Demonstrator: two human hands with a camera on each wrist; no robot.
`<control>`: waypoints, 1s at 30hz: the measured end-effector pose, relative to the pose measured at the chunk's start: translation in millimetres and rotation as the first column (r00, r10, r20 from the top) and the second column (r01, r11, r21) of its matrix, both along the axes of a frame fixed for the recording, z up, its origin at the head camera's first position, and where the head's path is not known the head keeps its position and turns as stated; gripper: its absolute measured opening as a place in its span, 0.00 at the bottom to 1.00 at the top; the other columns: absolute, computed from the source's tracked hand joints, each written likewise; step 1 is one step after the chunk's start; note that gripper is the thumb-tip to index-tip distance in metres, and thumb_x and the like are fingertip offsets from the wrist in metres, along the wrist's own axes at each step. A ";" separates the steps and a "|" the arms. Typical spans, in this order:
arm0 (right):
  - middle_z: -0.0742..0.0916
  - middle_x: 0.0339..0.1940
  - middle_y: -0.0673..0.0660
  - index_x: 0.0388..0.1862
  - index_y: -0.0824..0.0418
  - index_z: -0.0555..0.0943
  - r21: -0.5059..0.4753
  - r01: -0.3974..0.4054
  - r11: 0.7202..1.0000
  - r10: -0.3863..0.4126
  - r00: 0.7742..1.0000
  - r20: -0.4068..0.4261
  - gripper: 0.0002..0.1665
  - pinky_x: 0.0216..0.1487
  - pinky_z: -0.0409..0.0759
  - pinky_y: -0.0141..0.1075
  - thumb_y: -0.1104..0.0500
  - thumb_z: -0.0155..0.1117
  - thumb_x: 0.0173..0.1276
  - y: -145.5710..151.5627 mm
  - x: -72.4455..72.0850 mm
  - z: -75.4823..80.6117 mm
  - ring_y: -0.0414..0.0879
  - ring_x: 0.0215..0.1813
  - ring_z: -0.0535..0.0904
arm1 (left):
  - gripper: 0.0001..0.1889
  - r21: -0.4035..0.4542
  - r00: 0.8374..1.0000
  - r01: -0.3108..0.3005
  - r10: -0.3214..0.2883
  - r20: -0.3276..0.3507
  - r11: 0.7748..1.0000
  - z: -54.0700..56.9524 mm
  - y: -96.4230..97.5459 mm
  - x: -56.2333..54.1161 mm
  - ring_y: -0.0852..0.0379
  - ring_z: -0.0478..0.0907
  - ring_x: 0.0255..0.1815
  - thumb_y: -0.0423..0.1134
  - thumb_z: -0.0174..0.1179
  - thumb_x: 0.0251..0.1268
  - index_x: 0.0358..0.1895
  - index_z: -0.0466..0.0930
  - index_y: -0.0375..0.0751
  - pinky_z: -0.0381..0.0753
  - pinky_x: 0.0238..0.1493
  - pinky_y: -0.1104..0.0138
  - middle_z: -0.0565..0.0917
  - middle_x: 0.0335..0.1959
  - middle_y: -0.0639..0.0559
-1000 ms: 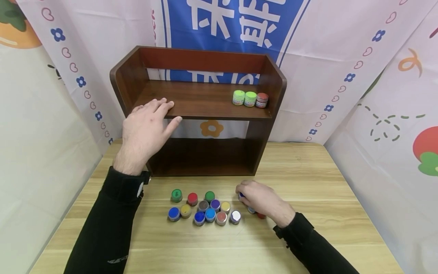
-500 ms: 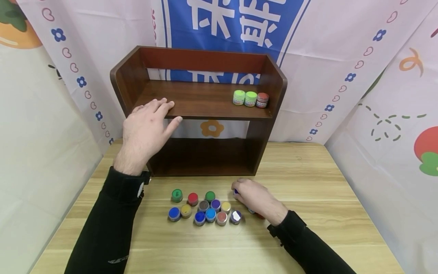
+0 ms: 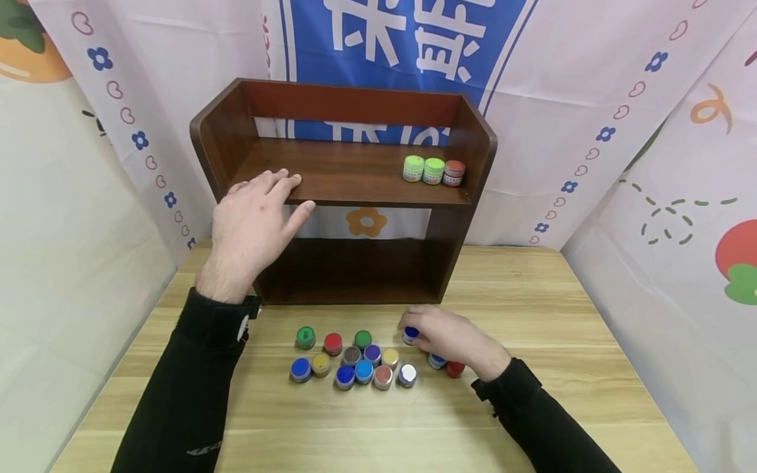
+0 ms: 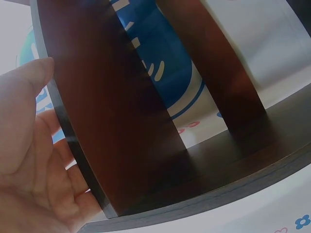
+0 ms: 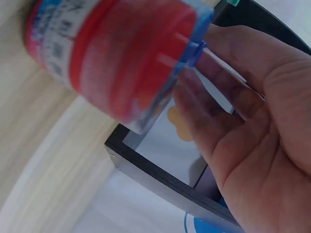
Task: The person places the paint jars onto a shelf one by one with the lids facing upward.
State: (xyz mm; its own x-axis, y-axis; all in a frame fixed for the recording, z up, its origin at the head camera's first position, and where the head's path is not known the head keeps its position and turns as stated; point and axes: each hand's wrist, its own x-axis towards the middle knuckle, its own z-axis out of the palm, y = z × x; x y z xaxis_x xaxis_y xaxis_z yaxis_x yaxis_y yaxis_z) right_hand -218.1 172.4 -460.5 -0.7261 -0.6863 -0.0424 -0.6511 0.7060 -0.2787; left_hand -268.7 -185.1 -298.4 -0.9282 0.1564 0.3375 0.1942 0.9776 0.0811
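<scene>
In the head view my left hand [image 3: 251, 223] rests on the middle board of a dark brown wooden shelf [image 3: 331, 164], fingers on top and thumb at the front edge. The left wrist view shows this hand [image 4: 39, 160] along the board's edge. My right hand [image 3: 452, 338] has its fingers and thumb around a small jar with a dark blue lid [image 3: 411, 334], low over the table in front of the shelf. Behind the wrist sit a blue-lidded jar [image 3: 436, 360] and a red-lidded jar [image 3: 455, 369]. The red jar [image 5: 121, 53] looms large and blurred in the right wrist view.
Several small jars with coloured lids stand left of my right hand, among them a white one [image 3: 407, 374] and a green one [image 3: 305, 337]. Two light green jars [image 3: 423, 171] and a brownish-red jar [image 3: 453, 173] stand at the board's right. Printed cloth [image 3: 532, 131] hangs behind.
My right hand has shifted slightly left with the blue-lidded jar, and more of that jar and the jars behind the wrist now shows. The left hand stays put.
</scene>
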 end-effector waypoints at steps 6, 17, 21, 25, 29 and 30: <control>0.95 0.63 0.58 0.64 0.60 0.93 -0.026 0.001 1.000 0.000 1.000 0.027 0.13 0.73 0.95 0.50 0.65 0.74 0.86 0.9 -1.8 -3.7 0.52 0.63 0.93 | 0.39 -0.001 1.000 0.003 -0.003 -0.003 1.000 0.5 0.2 -0.1 0.34 0.68 0.95 0.67 0.52 0.94 0.92 0.71 0.47 0.71 0.93 0.34 0.73 0.93 0.37; 0.93 0.68 0.58 0.71 0.61 0.90 -0.047 0.035 0.998 -0.034 0.999 0.006 0.17 0.76 0.94 0.50 0.61 0.72 0.89 3.2 -0.8 12.3 0.54 0.71 0.92 | 0.39 0.000 1.000 0.000 0.000 0.001 1.000 0.7 0.3 0.4 0.34 0.68 0.95 0.67 0.52 0.94 0.92 0.71 0.47 0.70 0.94 0.33 0.72 0.93 0.37; 0.93 0.70 0.59 0.73 0.61 0.89 -0.053 0.036 0.998 -0.036 0.999 -0.008 0.19 0.76 0.93 0.50 0.62 0.72 0.89 3.6 1.1 21.5 0.54 0.73 0.92 | 0.39 -0.002 1.000 -0.001 0.001 0.003 1.000 1.1 0.2 0.5 0.34 0.68 0.96 0.67 0.52 0.94 0.92 0.70 0.47 0.70 0.94 0.33 0.72 0.93 0.37; 0.93 0.69 0.59 0.72 0.61 0.89 -0.075 0.024 0.997 -0.026 0.999 -0.027 0.18 0.75 0.94 0.49 0.63 0.72 0.88 3.4 2.0 31.2 0.54 0.71 0.92 | 0.39 -0.005 1.000 0.000 0.000 0.008 1.000 0.7 0.1 1.0 0.34 0.67 0.96 0.67 0.53 0.94 0.93 0.70 0.46 0.69 0.95 0.34 0.72 0.93 0.37; 0.93 0.70 0.59 0.72 0.60 0.89 -0.092 0.016 0.996 -0.019 0.999 -0.035 0.18 0.76 0.93 0.49 0.63 0.72 0.88 2.7 1.9 41.1 0.54 0.72 0.92 | 0.39 -0.005 1.000 0.002 -0.002 0.012 1.000 0.5 0.1 1.3 0.34 0.67 0.96 0.66 0.53 0.94 0.93 0.69 0.46 0.69 0.95 0.34 0.71 0.94 0.37; 0.93 0.71 0.59 0.72 0.60 0.89 -0.093 0.018 0.996 -0.021 0.999 -0.032 0.19 0.77 0.93 0.49 0.63 0.72 0.88 2.5 2.1 43.9 0.54 0.73 0.91 | 0.39 -0.005 1.000 0.003 -0.003 0.012 1.000 0.6 0.1 1.3 0.34 0.66 0.96 0.66 0.53 0.94 0.93 0.69 0.47 0.69 0.95 0.34 0.71 0.94 0.37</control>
State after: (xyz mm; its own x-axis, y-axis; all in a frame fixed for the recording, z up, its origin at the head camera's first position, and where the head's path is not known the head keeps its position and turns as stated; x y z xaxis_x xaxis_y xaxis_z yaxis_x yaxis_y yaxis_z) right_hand -216.0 174.9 -416.6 -0.7393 -0.6719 0.0446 -0.6473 0.6909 -0.3219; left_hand -267.5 -185.0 -297.8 -0.9318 0.1604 0.3256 0.1958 0.9775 0.0788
